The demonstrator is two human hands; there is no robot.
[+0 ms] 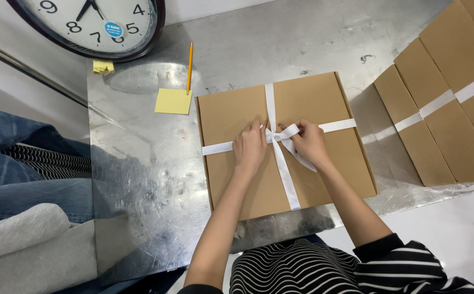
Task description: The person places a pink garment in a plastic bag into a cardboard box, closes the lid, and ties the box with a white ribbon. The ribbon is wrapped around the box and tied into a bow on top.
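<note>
Left hand: the left hand (249, 147) rests on the lid just left of the frame's middle, its fingers pinched shut on the bow (278, 136) where the bands cross.
Right hand: the right hand (308, 142) lies just beside it, on the right of the knot, thumb and forefinger closed on the other loop of the bow; the two hands nearly touch.
Step in hand: it looks like tying or dressing the bow. To do it well, I judge that both pinches should pull evenly and outward, with the knot kept pressed on the crossing so that the bands stay flat and do not twist.
White ribbon: the white ribbon (284, 179) wraps the box in a cross; one band runs from the far edge to the near edge, the other from left to right, rising a little toward the right. A loose tail hangs from the knot toward the lower right.
Cardboard box: the flat brown cardboard box (231, 111) lies in the middle of the frame on the table (150, 163), nearly square, turned slightly so that its far edge climbs to the right; its longer side seems to run left to right.
Around it: a yellow sticky-note pad (174, 101) and a pencil (189, 66) lie to the upper left, a wall clock (93, 24) at the top left corner, and more ribboned cardboard boxes (438, 125) at the right.
</note>
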